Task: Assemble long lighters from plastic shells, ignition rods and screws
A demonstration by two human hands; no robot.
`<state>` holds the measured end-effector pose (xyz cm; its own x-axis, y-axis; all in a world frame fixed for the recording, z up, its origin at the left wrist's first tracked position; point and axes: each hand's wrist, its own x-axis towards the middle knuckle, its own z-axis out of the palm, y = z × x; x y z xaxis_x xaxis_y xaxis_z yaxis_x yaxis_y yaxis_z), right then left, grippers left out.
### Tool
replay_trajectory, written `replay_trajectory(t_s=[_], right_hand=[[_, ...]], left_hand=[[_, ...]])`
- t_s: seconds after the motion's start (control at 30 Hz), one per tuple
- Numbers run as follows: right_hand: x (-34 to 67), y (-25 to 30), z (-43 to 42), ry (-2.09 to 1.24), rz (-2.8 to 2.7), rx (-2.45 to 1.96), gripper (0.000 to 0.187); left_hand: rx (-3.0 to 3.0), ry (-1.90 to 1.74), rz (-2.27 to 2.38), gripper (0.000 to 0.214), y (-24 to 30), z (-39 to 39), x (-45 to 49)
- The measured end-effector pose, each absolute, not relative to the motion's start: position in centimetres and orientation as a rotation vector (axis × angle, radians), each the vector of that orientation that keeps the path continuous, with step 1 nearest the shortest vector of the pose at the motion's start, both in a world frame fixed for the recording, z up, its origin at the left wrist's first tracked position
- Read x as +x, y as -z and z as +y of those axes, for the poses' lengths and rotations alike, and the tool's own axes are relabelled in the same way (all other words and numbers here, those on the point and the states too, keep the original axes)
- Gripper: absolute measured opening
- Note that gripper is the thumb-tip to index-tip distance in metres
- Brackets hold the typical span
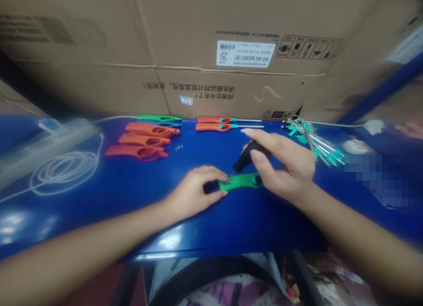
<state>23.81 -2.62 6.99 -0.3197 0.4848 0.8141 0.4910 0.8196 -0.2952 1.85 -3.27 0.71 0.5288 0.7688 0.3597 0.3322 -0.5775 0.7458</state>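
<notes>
Head camera: Tool point meets green casing beside bare fingertips

A person's left-hand grip [194, 189] pinches the near end of a long green plastic casing [239, 181], thumb on one side and fingers on the other, at a glossy blue surface [99, 209]. The right-hand grip [289, 163] grasps a stubby black-handled tool [246, 158], probably a screwdriver, tilted so its thin shaft reaches the casing just beside the left fingertips. The casing's far end passes behind the right hand; whether the tip sits in a recess cannot be told.

The slant looks like the main hazard: under a sideways push, the tip could skid off the smooth plastic, scratching it or jabbing a finger. A loose pinch could also let the casing roll.

Behind lie orange-red plastic casings [132, 140] and two orange lighters with slim metal rods [211, 127]. Tiny pale pieces [179, 147], too small to identify, rest near the casings, where a sweeping forearm might scatter them. To the right, metal rods with teal fittings [325, 149] lie in a tangled heap.
</notes>
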Motion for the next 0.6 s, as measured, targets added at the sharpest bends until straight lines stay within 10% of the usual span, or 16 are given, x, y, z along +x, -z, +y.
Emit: replay_trajectory(t_s=[0.6], right_hand=[[23.62,-6.76,-2.73,-0.052,-1.94,-0.745,0.032]], left_hand=[[2.144,-0.915,0.883,0.021,-0.76,-3.24,1.95]])
